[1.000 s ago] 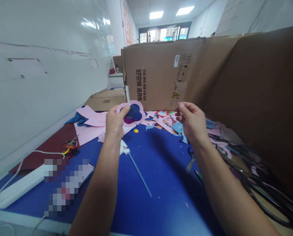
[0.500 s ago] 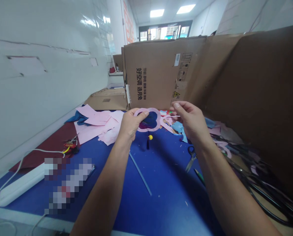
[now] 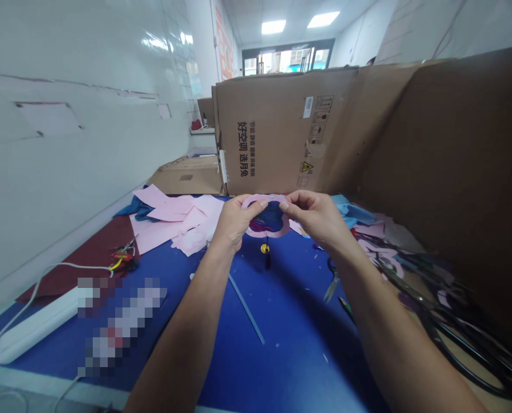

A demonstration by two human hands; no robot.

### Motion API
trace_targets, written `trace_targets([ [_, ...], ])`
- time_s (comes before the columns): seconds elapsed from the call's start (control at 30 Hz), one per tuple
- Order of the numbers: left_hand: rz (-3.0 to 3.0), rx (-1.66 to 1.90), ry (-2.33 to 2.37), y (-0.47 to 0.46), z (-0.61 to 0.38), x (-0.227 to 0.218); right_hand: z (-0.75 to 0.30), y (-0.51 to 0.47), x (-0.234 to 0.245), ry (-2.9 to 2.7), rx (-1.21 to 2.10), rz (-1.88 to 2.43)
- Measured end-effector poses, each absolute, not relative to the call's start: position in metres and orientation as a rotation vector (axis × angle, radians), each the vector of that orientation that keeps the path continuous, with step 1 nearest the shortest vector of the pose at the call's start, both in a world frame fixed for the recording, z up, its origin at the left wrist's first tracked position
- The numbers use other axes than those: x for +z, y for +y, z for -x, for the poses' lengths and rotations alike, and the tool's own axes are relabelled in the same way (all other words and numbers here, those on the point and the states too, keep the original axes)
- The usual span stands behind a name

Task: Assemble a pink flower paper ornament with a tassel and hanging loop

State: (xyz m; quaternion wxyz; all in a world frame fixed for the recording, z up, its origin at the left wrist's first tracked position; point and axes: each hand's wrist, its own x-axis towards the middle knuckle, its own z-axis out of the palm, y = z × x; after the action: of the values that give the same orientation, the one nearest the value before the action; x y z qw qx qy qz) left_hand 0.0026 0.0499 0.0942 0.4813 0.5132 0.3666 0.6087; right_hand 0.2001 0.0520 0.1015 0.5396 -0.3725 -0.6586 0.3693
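Note:
Between my two hands is a flower-shaped piece with a pink border and a dark blue middle. My left hand pinches its left edge, thumb on the face. At its upper right edge, the thumb and fingers of my right hand are closed on the border. A yellow bead with a short dark tassel hangs below the piece. Whether the thin pink strip is still in my right hand is hidden. Small scissors lie on the blue table near my right forearm.
Pink sheets lie at the back left, by a dark red sheet. A pale blue strip rests mid-table. Large black-handled shears and scraps lie at right. A cardboard box stands behind. A white power strip lies at left.
My right hand has moved left and down, from holding a thin pink strip apart from the piece to gripping the piece's edge. The piece has shifted slightly right and down.

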Motion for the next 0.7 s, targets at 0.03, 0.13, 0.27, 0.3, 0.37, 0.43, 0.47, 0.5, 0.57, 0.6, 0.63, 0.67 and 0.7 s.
trace_targets([
  [0.03, -1.243, 1.474, 0.881, 0.050, -0.003, 0.094, -0.200, 0.053, 0.101, -1.561, 0.875, 0.888],
  [0.13, -1.226, 1.458, 0.862, 0.050, -0.003, 0.094, -0.201, 0.055, 0.099, -1.562, 0.901, 0.878],
  [0.27, -1.219, 1.468, 0.851, 0.048, -0.005, 0.095, -0.200, 0.056, 0.098, -1.565, 0.966, 0.851],
  [0.3, -1.222, 1.460, 0.846, 0.047, -0.006, 0.095, -0.200, 0.055, 0.098, -1.560, 0.975, 0.842],
  [0.37, -1.228, 1.442, 0.851, 0.046, -0.008, 0.095, -0.197, 0.053, 0.100, -1.554, 0.980, 0.824],
  [0.43, -1.236, 1.428, 0.870, 0.045, -0.009, 0.095, -0.195, 0.051, 0.102, -1.559, 0.965, 0.825],
  [0.47, -1.242, 1.422, 0.878, 0.045, -0.010, 0.095, -0.194, 0.050, 0.103, -1.563, 0.954, 0.832],
  [0.5, -1.249, 1.421, 0.882, 0.045, -0.011, 0.095, -0.194, 0.050, 0.104, -1.566, 0.942, 0.839],
  [0.57, -1.263, 1.432, 0.883, 0.045, -0.012, 0.095, -0.193, 0.049, 0.104, -1.569, 0.926, 0.848],
  [0.6, -1.269, 1.442, 0.890, 0.045, -0.012, 0.095, -0.192, 0.049, 0.104, -1.570, 0.928, 0.847],
  [0.63, -1.277, 1.451, 0.901, 0.045, -0.012, 0.095, -0.192, 0.050, 0.103, -1.568, 0.935, 0.843],
  [0.67, -1.286, 1.455, 0.916, 0.044, -0.012, 0.095, -0.191, 0.050, 0.103, -1.563, 0.942, 0.837],
  [0.7, -1.297, 1.452, 0.931, 0.044, -0.011, 0.096, -0.191, 0.051, 0.102, -1.558, 0.946, 0.829],
])
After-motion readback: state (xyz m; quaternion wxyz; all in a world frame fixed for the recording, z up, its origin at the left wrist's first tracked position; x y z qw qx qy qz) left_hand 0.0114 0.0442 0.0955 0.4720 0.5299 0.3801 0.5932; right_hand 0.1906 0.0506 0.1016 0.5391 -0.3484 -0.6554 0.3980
